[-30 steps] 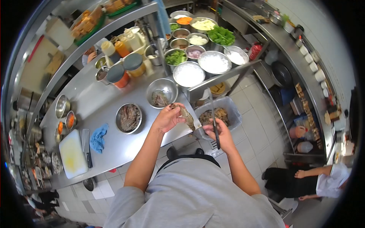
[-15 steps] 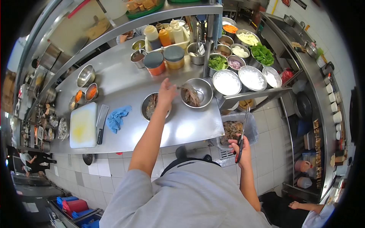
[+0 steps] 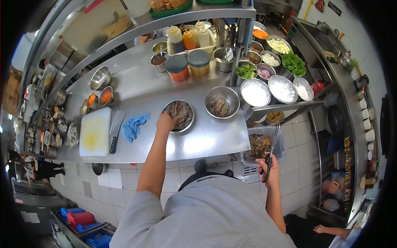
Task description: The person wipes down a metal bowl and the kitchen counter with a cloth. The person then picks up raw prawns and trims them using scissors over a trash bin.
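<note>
My left hand [image 3: 166, 122] reaches over the near left rim of a steel bowl [image 3: 182, 131] full of raw shrimp [image 3: 182, 112]. Its fingers are curled onto a shrimp at the bowl's left side, with the fingertips partly hidden. To the right stands a second steel bowl [image 3: 211, 94] with a smaller heap of shrimp [image 3: 220, 106]. My right hand [image 3: 271, 168] is closed around the dark handles of a pair of scissors [image 3: 274, 142], blades pointing up and away. Beyond the table edge, below those blades, sits a clear plastic tub [image 3: 282, 155] of shrimp scraps [image 3: 259, 145].
Left on the steel table [image 3: 198, 142] lie a cutting board [image 3: 97, 128], a knife [image 3: 117, 130] and a blue cloth [image 3: 134, 126]. Lidded containers [image 3: 177, 68] stand behind the bowls. Metal tubs of flour [image 3: 256, 91] are at the right. Another person's arm [image 3: 331, 230] shows lower right.
My left hand has moved down and left, from between the two bowls into the left bowl, and its fingers have curled. My right hand still holds the scissors.
</note>
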Demonstrator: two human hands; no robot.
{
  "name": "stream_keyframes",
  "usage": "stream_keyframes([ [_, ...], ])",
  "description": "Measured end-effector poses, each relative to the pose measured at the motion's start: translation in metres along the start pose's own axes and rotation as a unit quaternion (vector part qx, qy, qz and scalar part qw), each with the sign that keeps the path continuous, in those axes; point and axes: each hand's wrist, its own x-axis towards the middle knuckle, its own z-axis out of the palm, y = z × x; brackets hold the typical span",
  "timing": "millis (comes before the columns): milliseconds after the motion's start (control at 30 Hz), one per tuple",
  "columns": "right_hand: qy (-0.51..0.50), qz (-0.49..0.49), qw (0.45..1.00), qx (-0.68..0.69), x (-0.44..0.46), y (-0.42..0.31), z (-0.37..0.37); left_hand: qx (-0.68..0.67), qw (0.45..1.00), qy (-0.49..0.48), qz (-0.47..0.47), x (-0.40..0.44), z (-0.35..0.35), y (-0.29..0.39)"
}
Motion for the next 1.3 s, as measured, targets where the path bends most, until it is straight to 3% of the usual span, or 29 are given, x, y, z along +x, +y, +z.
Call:
stream_keyframes([
  [100,-0.015,-0.018,1.000,-0.010,0.003,-0.003,0.003,-0.012,0.999,0.027,-0.036,0.002,0.007,0.004],
  [267,-0.013,-0.018,1.000,-0.012,-0.002,0.001,-0.001,0.025,1.000,-0.012,0.003,0.021,0.012,-0.012],
  [433,-0.017,-0.021,0.999,-0.025,-0.009,0.010,-0.012,0.007,1.000,0.002,0.028,0.020,-0.021,-0.014],
  [533,-0.030,0.012,0.999,-0.023,-0.012,0.011,-0.019,-0.075,0.996,-0.041,0.035,0.012,-0.054,-0.006],
  [600,-0.033,-0.104,0.986,-0.129,-0.011,0.006,-0.019,-0.341,0.924,-0.167,0.046,0.008,-0.074,0.008],
  [633,-0.027,-0.104,0.986,-0.126,-0.016,-0.009,-0.015,-0.339,0.924,-0.171,0.050,0.000,-0.086,0.021],
  [700,-0.020,-0.152,0.940,-0.303,-0.034,-0.059,0.000,-0.489,0.828,-0.255,0.106,-0.020,-0.106,0.058],
  [1000,0.082,-0.159,0.877,-0.445,-0.068,-0.147,-0.030,-0.439,0.764,-0.397,0.257,-0.073,-0.097,0.218],
  [1300,0.165,-0.120,0.845,-0.494,-0.099,-0.154,-0.085,-0.250,0.774,-0.427,0.395,-0.123,-0.064,0.340],
])
